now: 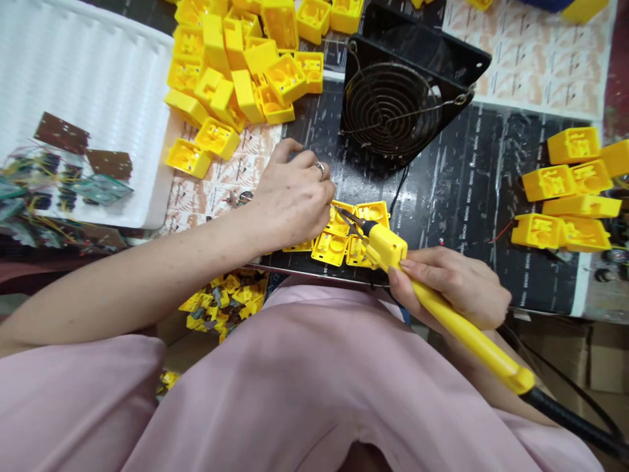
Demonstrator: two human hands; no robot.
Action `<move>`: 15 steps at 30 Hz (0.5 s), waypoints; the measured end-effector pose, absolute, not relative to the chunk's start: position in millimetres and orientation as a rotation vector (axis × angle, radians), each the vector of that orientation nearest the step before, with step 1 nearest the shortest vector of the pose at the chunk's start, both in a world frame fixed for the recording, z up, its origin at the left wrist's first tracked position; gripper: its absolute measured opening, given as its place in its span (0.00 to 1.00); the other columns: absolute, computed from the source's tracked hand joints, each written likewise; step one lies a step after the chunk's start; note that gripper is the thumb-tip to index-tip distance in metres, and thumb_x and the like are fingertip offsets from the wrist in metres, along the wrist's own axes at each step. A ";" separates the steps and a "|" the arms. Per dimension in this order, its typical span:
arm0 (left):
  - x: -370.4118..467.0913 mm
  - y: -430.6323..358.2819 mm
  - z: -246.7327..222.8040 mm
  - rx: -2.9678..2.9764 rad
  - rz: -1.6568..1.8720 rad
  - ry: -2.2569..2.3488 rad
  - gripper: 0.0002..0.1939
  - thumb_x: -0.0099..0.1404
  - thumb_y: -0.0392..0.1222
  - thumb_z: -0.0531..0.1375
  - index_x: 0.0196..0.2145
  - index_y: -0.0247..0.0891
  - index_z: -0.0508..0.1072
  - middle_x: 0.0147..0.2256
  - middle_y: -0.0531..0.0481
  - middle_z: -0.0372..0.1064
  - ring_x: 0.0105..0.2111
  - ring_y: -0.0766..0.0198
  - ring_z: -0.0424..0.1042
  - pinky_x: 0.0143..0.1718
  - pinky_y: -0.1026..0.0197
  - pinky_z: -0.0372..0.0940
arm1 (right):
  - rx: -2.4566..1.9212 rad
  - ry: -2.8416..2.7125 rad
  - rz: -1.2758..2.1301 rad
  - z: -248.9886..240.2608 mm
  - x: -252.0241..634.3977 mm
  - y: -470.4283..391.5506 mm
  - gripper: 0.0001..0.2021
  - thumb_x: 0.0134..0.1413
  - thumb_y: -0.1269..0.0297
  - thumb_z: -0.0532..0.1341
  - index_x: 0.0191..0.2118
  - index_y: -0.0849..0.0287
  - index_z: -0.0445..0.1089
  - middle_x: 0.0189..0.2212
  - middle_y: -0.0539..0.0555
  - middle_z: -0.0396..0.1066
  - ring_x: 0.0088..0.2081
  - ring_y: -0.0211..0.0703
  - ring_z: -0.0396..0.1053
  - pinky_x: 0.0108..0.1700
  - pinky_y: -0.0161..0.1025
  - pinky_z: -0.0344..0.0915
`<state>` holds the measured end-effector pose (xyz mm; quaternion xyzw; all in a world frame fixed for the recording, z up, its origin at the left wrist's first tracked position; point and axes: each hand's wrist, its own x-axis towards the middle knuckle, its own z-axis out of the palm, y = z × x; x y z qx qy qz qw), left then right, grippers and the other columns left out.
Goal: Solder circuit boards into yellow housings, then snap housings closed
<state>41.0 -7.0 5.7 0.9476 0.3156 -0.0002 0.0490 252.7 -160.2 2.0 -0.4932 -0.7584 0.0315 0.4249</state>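
Note:
My right hand (457, 285) is closed around the yellow handle of a soldering iron (472, 341), whose tip points left over a group of small yellow plastic housings (328, 250) at the table's near edge. The housings lie open side up, with small metal parts inside some of them. Just left of the iron's tip, my left hand (297, 196) rests over the housings with its fingers curled and a ring on one finger. Its fingertips are largely hidden, so what they pinch cannot be made out. A black cable (574, 419) runs from the iron's end to the lower right.
A black fan (393, 108) with a wire guard stands behind the housings. Many yellow housings (246, 59) are heaped at the back left, others (572, 183) at the right. A white foam tray (122, 52) holds circuit boards and wires. Yellow pieces (226, 298) lie below the table edge.

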 end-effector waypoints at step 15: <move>45.6 -8.9 11.0 2.992 -0.180 1.020 0.15 0.70 0.40 0.51 0.33 0.40 0.77 0.39 0.44 0.77 0.49 0.50 0.74 0.61 0.40 0.64 | -1.149 -1.765 0.054 0.9 266.7 -160.5 0.10 0.53 0.74 0.72 0.37 0.55 0.73 0.26 0.47 0.76 0.26 0.40 0.78 0.25 0.32 0.74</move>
